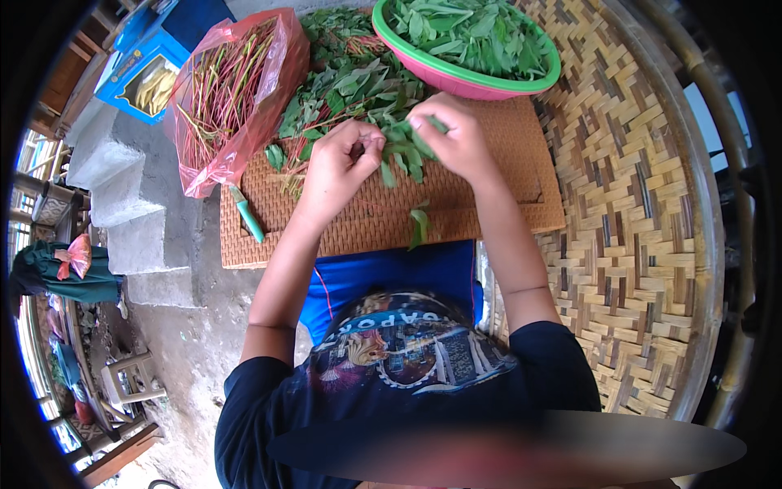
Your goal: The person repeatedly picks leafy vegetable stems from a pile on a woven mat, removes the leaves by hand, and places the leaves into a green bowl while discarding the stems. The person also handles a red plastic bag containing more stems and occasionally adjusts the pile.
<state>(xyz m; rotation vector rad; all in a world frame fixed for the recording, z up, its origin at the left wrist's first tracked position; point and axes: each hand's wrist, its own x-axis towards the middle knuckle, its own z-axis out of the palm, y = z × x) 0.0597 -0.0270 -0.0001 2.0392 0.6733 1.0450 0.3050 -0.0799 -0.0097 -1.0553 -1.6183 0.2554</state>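
Observation:
Above a brown woven tabletop, my left hand has its fingers pinched around a leafy stem, partly hidden by the fingers. To its right, my right hand is curled with green leaves at its fingers. A heap of leafy reddish stems lies behind both hands. An oval green-rimmed basket with a pink body holds many green leaves at the back right. At the back left, a translucent red plastic bag holds bare reddish stems. A single leafy piece shows near the table's front edge.
A knife with a turquoise handle lies at the table's left edge. A blue box stands beyond the bag, above concrete steps. A woven bamboo surface is on the right. A person in green is at far left, near a plastic stool.

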